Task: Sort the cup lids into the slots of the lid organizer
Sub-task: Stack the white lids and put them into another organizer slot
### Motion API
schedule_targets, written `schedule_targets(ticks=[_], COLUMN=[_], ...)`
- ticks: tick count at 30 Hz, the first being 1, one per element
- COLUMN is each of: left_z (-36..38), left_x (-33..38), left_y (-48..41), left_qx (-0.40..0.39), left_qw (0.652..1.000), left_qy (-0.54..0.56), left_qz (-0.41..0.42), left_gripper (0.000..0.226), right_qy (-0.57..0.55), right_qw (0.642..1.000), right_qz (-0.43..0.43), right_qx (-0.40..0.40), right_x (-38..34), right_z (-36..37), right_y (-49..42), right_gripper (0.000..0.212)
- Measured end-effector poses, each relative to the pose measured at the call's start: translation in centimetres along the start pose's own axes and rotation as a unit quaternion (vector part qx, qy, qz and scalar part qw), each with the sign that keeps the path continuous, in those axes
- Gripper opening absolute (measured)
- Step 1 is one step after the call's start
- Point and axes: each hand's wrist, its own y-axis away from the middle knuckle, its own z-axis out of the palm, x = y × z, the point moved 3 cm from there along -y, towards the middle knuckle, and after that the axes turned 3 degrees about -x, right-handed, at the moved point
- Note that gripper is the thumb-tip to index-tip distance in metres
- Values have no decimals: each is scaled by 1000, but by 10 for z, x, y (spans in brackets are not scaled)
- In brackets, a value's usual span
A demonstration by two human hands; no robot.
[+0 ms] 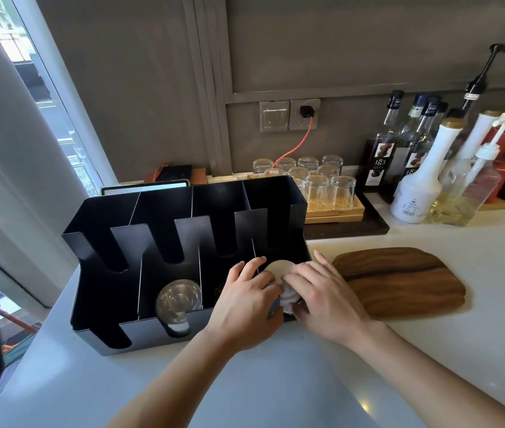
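A black metal lid organizer (158, 242) with several slots stands on the white counter. A stack of clear lids (178, 299) lies in the second slot from the left. Both hands are at the rightmost slot. My left hand (245, 301) and my right hand (322, 298) together grip a stack of white lids (279, 270) from either side, at the slot's front. Most of that stack is hidden by my fingers. The leftmost slot holds nothing that I can see.
A wooden board (399, 279) lies just right of the organizer. Behind it sits a dark tray (374, 223) with upturned glasses (316, 186). Syrup bottles (414, 180) crowd the back right. A window (29, 118) is at the left.
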Motion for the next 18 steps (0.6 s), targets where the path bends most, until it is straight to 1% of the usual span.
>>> schedule_targets(ticks=[3,8,13,18], left_z=[-7,-20,-34,-51], left_x=[-4,-10,-14,-45], left_y=[4,13,26,60], left_qx=[21,43,80,110], left_qw=[1000,999,996,990], left_qy=[7,-3,4,-1], left_qz=[-5,-22,-31,-92], left_gripper=[27,31,29,28], right_qy=[-29,-60,-70,-94], right_qw=[998,994,991,989], right_qz=[11,39,41,26], right_qx=[48,87,102,112], right_x=[4,11,5,-15], right_z=[-6,-17,-24,-31], right_y=[2,3,-2,-16], right_gripper=[32,32,32,30])
